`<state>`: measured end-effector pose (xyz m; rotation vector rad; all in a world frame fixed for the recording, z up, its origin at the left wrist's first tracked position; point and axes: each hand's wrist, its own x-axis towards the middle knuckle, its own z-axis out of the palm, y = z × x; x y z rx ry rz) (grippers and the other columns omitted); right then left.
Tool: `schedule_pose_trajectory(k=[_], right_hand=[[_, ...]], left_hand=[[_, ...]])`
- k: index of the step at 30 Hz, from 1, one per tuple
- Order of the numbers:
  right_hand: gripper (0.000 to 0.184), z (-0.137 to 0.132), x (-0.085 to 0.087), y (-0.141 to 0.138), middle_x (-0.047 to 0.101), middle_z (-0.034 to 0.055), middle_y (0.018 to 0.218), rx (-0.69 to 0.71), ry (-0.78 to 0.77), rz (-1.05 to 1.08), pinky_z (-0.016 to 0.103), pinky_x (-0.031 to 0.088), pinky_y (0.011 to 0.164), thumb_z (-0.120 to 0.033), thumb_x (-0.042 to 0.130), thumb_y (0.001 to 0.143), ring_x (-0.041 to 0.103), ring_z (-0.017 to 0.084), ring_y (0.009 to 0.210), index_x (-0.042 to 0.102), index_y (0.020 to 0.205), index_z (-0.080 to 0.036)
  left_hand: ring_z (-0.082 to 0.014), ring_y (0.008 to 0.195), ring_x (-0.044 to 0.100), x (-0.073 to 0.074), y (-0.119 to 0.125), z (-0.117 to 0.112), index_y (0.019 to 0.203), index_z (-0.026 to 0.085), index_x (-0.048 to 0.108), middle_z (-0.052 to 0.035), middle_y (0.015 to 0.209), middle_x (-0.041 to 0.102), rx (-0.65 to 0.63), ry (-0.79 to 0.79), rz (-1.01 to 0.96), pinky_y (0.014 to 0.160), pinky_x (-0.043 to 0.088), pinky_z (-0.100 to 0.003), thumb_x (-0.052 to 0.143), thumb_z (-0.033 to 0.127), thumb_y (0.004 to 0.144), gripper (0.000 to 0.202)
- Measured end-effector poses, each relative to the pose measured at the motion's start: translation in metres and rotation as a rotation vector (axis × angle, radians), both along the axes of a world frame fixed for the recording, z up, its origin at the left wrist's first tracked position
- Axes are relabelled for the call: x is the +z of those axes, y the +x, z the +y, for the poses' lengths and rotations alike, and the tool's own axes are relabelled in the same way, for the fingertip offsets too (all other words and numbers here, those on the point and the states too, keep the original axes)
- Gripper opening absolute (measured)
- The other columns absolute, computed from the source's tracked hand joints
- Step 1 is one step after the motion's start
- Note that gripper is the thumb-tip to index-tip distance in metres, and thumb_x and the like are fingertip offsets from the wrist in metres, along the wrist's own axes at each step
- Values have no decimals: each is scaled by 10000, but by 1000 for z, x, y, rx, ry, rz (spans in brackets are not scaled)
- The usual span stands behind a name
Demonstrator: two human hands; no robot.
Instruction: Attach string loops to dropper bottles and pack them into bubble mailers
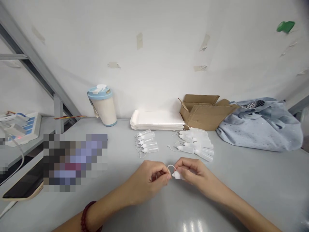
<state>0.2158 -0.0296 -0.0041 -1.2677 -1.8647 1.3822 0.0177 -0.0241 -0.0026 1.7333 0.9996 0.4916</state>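
My right hand grips a small white squeeze bottle, its pointed tip facing left; most of its body is hidden in the fingers. A thin white strap arches from the bottle to my left hand, whose thumb and fingers pinch its free end. Both hands are just above the grey table. Beyond them lies a row of several clear bottles with looped straps. Farther right is a looser pile of similar bottles, some with straps sticking out to the left.
Against the wall stand a stack of white envelopes, an open cardboard box and a bunched grey-blue cloth. At left are a lidded tumbler, a phone, a power strip and a pixelated patch.
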Motion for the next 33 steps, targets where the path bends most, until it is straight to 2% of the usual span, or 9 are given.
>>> schedule_pose_trajectory(k=[3, 7, 9, 11, 17, 20, 25, 29, 33], right_hand=[[227, 5, -2, 4, 531, -9, 734, -44, 137, -94, 240, 363, 569, -394, 439, 901, 468, 123, 647, 564, 914, -205], [298, 21, -10, 23, 576, 92, 978, -312, 683, -301, 310, 444, 664, -391, 516, 872, 534, 215, 880, 497, 1096, -194], [236, 30, -14, 34, 587, 112, 1010, -300, 892, -402, 374, 450, 776, -339, 495, 890, 535, 245, 948, 518, 1076, -196], [198, 37, -18, 42, 606, 117, 1020, -238, 970, -516, 405, 451, 799, -294, 462, 906, 537, 263, 965, 545, 1061, -203], [230, 41, -25, 44, 630, 108, 1075, -117, 949, -707, 420, 463, 787, -174, 494, 875, 530, 275, 960, 554, 1096, -189], [258, 40, -26, 41, 632, 108, 1074, -105, 896, -757, 418, 467, 776, -132, 526, 846, 521, 279, 959, 549, 1100, -170], [212, 40, -30, 39, 651, 108, 971, -82, 831, -785, 420, 463, 735, -124, 491, 847, 524, 279, 902, 569, 1039, -171], [184, 37, -29, 37, 648, 103, 921, -95, 803, -657, 410, 456, 736, -196, 457, 868, 536, 271, 895, 566, 1016, -199], [204, 26, -15, 28, 624, 77, 934, -140, 583, -445, 356, 453, 729, -284, 432, 895, 548, 229, 896, 564, 1029, -203]], left_hand=[[-101, 599, 466, 3, -7, 9, 717, 162, 591, 19, 664, 549, 10, 64, 18, 553, 362, -198, 472, 281, 844, 211], [-111, 597, 473, 13, -26, 27, 692, 165, 577, 25, 622, 527, 273, 264, 107, 559, 357, -206, 466, 326, 854, 254], [-124, 622, 482, 18, -36, 36, 737, 171, 593, 21, 637, 541, 398, 400, 150, 561, 351, -210, 461, 349, 859, 253], [-140, 663, 506, 20, -45, 43, 782, 174, 610, 6, 681, 581, 436, 492, 205, 574, 355, -216, 443, 364, 865, 266], [-188, 559, 523, 15, -52, 48, 619, 187, 551, -31, 574, 588, 392, 512, 726, 523, 275, -259, 390, 384, 866, 355], [-189, 517, 506, 13, -49, 45, 561, 198, 481, -29, 522, 539, 398, 532, 833, 501, 234, -261, 348, 365, 876, 381], [-186, 511, 499, 12, -42, 40, 590, 202, 459, -29, 561, 557, 327, 509, 836, 485, 213, -260, 335, 304, 872, 324], [-182, 516, 493, 10, -35, 35, 608, 201, 466, -18, 561, 542, 273, 499, 774, 494, 222, -264, 335, 283, 874, 307], [-168, 550, 508, 6, -25, 25, 806, 194, 576, -2, 602, 563, 192, 454, 553, 535, 302, -261, 363, 286, 880, 244]])
